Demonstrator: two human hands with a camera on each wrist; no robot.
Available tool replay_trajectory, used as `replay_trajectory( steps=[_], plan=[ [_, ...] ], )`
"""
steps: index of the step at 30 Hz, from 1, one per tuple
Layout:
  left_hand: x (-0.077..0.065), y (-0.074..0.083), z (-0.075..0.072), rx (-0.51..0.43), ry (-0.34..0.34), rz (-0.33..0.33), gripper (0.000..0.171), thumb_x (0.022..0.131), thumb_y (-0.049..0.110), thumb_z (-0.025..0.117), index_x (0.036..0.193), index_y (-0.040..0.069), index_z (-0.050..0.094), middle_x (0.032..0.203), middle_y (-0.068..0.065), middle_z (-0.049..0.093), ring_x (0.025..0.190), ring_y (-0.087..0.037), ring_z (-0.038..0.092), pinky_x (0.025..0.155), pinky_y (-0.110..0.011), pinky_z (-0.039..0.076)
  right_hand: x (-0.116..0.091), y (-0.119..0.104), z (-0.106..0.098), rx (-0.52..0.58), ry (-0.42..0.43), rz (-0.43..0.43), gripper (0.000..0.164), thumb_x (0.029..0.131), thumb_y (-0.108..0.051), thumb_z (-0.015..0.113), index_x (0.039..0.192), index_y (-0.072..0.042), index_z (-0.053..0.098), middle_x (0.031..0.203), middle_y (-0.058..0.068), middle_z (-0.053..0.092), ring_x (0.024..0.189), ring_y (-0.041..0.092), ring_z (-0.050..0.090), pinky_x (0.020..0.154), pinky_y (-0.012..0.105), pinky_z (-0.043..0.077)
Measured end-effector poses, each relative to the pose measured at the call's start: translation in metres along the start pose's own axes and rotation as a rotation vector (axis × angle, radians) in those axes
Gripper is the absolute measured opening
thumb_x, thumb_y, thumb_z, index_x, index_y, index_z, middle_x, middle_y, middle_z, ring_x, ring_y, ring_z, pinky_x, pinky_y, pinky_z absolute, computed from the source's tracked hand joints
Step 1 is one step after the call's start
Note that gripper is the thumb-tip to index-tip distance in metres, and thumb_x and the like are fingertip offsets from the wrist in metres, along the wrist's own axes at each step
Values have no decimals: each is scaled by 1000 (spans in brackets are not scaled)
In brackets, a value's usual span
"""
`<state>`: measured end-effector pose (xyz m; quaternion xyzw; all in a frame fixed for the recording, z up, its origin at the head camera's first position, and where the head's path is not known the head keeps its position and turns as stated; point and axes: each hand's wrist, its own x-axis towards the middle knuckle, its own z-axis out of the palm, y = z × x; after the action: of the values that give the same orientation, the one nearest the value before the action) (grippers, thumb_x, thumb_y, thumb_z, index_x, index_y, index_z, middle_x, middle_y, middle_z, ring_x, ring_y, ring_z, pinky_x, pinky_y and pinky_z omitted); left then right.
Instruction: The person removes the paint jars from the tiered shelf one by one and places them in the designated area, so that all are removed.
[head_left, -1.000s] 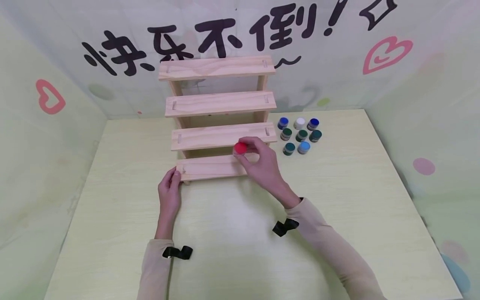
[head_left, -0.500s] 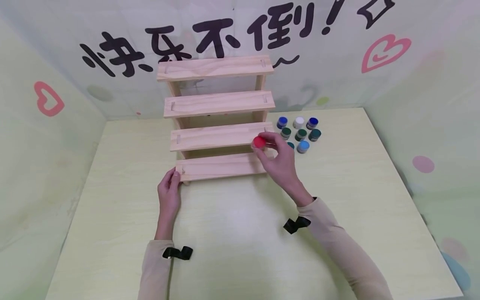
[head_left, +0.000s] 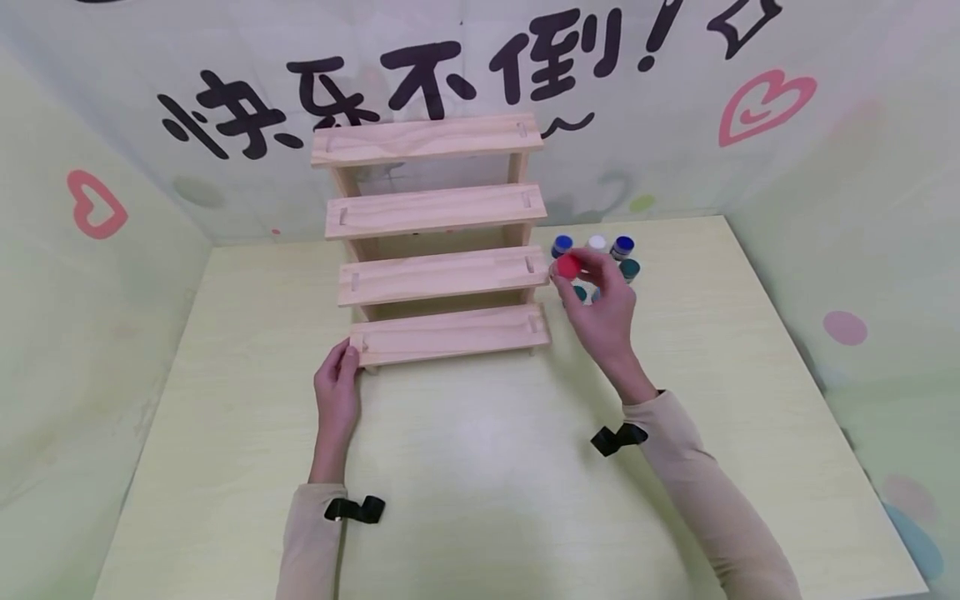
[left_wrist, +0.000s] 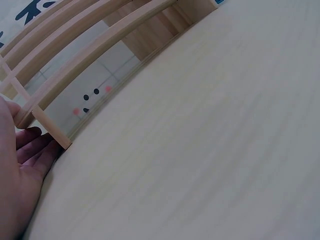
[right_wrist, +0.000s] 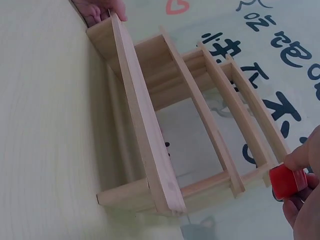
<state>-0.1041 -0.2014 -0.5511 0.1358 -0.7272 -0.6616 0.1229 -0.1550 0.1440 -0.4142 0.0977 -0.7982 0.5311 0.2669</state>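
Note:
A wooden four-step display rack (head_left: 438,277) stands on the table near the back wall. At the left end of its lowest step, my left hand (head_left: 336,400) grips the board; in the left wrist view the thumb is above and the fingers (left_wrist: 37,145) are below the board. My right hand (head_left: 606,312) pinches a small red paint jar (head_left: 567,267) between thumb and fingers, off the table, just right of the rack. In the right wrist view the red jar shows its lid and side label. The right hand partly hides the other jars behind it.
Several small paint jars stand grouped to the right of the rack, among them a white jar (head_left: 597,242), a dark blue jar (head_left: 622,247) and a teal jar (head_left: 629,269). A printed cloth wall (head_left: 660,167) rises behind the table (head_left: 465,467).
My right hand has carried the red paint jar rightward and slightly back, from in front of the rack's lower steps to beside the other jars. My left hand stays on the rack.

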Motion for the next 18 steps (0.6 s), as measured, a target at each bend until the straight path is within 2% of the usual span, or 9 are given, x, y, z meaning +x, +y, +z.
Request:
replay_trajectory(
  steps=[3,8,11,13,18],
  plan=[
    [0,-1,0,2,3,4,46,108,25,48,141,-6,54,134,-24,59,107,2,58,91,-5,47,3,1,-8,-2,34,6,39,85,11,74,120,18,59,118,31,66,105,41,66,93,41,59],
    [1,-2,1,-4,15,9,45,108,26,49,139,-6,56,131,-23,61,107,0,59,91,-7,48,7,11,-19,11,81,23,38,86,11,72,121,18,58,119,32,65,105,39,65,90,20,55],
    [1,-3,1,-2,18,10,45,108,26,49,139,-6,57,129,-22,61,106,0,59,90,-7,49,9,16,-25,11,104,47,38,87,11,71,122,18,58,119,33,64,104,35,64,89,18,54],
    [-3,7,2,4,13,4,44,108,23,49,138,-8,56,127,-21,61,104,2,59,90,-7,49,11,20,-28,6,117,63,38,87,11,71,122,18,58,120,32,64,102,30,63,89,19,54],
    [-4,13,1,12,2,-18,42,108,18,47,140,-9,54,129,-22,61,103,4,58,89,-6,48,13,30,-37,-13,142,88,37,88,10,71,122,17,59,121,32,65,104,31,62,91,23,55]
  ],
)
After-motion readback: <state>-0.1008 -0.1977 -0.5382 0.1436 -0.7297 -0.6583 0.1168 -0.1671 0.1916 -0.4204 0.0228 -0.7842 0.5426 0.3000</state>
